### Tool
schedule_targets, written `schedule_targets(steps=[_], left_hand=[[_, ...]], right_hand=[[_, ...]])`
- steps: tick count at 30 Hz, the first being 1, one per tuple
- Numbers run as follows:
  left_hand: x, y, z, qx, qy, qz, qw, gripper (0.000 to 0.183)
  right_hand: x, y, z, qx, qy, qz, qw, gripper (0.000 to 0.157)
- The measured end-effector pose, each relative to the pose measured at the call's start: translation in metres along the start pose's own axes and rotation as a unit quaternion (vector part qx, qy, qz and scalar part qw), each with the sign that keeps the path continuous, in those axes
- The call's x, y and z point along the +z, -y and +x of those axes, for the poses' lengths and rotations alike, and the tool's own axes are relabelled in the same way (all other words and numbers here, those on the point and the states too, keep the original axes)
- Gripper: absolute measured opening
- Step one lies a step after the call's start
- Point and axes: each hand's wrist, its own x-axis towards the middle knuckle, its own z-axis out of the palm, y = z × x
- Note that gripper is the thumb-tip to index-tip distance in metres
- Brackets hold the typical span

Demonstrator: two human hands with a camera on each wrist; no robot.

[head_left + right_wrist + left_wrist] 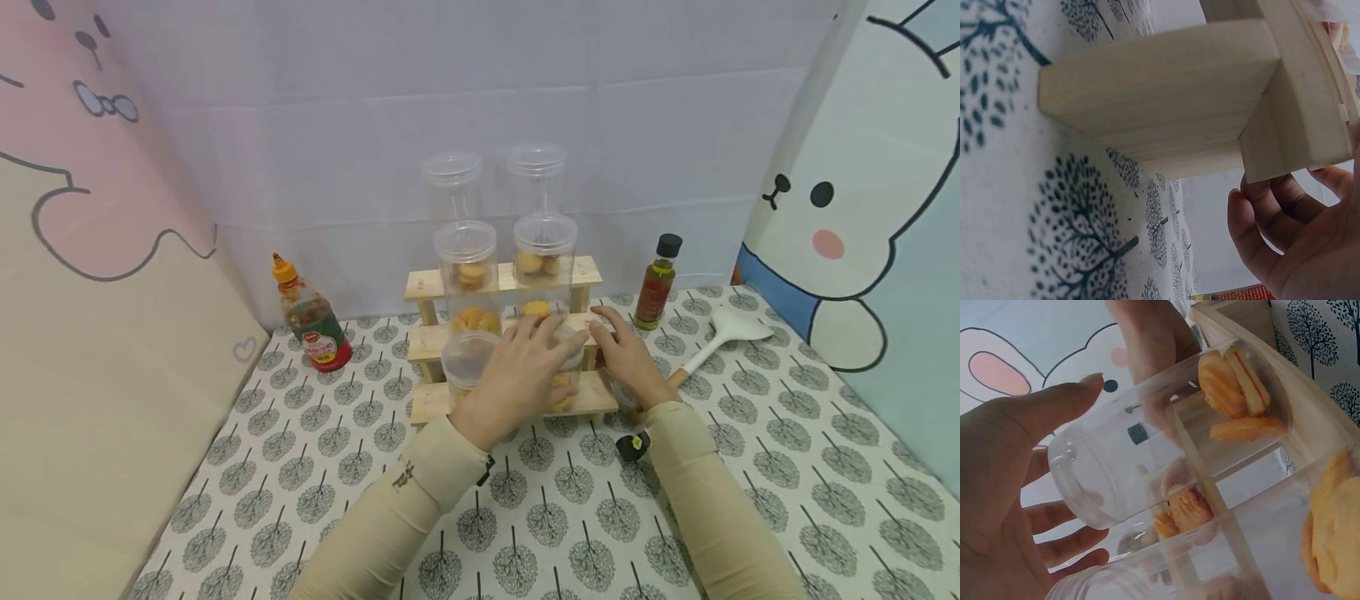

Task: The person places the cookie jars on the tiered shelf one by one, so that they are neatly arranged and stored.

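A three-step wooden rack (432,407) carries clear lidded jars in pairs. My left hand (510,379) reaches over the front right jar (1141,434), thumb and fingers spread to either side of its top. Several cookies (1222,384) lie in the bottom of that jar. Beside it, the front left jar (467,358) is partly covered by the left hand in the head view. My right hand (630,354) is at the rack's right side, its fingertips (1244,206) right at the end of a wooden step, with nothing grasped between them.
Middle jars (546,250) hold cookies; the back left jar (453,187) stands behind them. A sauce bottle (318,329) with an orange cap is left of the rack. On the right are an oil bottle (656,287) and a white spatula (731,327) with a wooden handle.
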Motion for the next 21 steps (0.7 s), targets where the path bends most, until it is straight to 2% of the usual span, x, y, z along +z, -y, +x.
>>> schedule_targets(steps=[3,5,9,12,15,18,21], left_hand=[[-0.005,0.001,0.001,0.002,0.012,-0.022,0.9997,0.072],[-0.009,0.002,-0.001,0.011,0.005,-0.039,0.9992,0.072],[-0.016,0.008,-0.009,0.039,-0.051,-0.071,0.9955,0.069],[-0.023,0.017,-0.020,0.046,-0.089,-0.085,0.9914,0.070],[-0.031,0.032,-0.033,0.045,-0.123,-0.103,0.9860,0.071],[-0.036,0.054,-0.050,0.032,-0.164,-0.117,0.9789,0.072],[-0.036,0.081,-0.070,-0.014,-0.187,-0.111,0.9760,0.076]], right_hand=[[-0.001,-0.002,0.000,-0.006,-0.006,-0.005,1.000,0.062],[-0.004,-0.005,0.000,-0.009,-0.006,-0.011,1.000,0.063],[-0.013,-0.007,-0.004,0.000,0.002,-0.032,0.999,0.066],[-0.023,-0.006,-0.010,0.010,0.018,-0.057,0.998,0.069],[-0.032,-0.002,-0.015,0.008,0.035,-0.085,0.996,0.071],[-0.041,0.002,-0.019,-0.011,0.046,-0.100,0.994,0.071],[-0.051,0.006,-0.020,-0.052,0.047,-0.126,0.990,0.069]])
